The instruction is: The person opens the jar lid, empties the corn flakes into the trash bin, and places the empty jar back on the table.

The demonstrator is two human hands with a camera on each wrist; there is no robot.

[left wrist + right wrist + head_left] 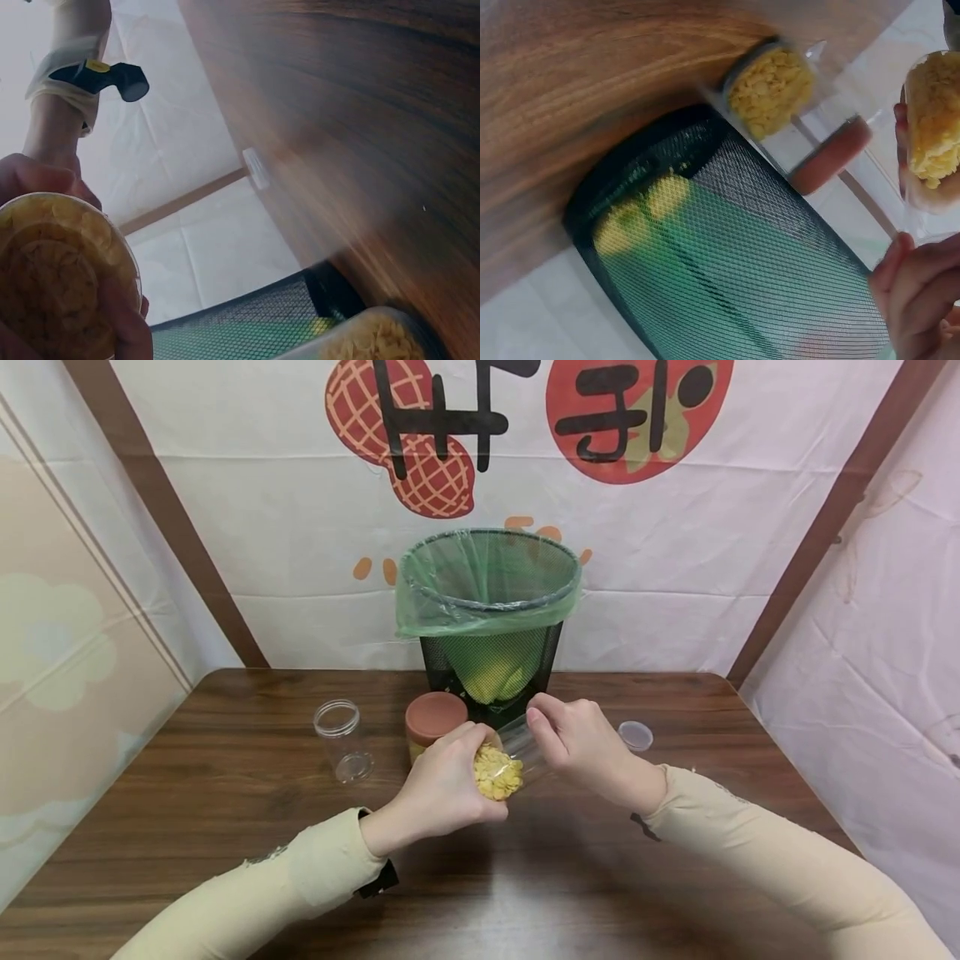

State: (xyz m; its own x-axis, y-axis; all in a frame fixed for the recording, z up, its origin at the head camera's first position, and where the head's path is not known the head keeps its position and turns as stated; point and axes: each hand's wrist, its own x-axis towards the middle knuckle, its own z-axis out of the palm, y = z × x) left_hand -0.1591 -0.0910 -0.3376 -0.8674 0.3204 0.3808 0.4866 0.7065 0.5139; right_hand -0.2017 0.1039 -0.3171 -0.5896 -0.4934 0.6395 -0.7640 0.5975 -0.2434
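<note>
A clear jar [525,745] with yellow flakes [497,773] gathered toward its base lies tilted between the two hands. My left hand [442,781] grips it around the base end. My right hand [581,743] has curled fingers at the other end of the jar, pinching its edge. In the left wrist view, the round base [56,274] faces the camera, with flakes behind the plastic. The right wrist view has the flakes [934,124] in the jar just above the right hand [922,296].
A black mesh bin [551,656] with a green liner [487,622] stands at the back, yellow contents low inside. Before it is a flake-filled jar with a reddish lid [437,717]. A clear jar [342,743] stands left; a clear lid [636,735] lies right.
</note>
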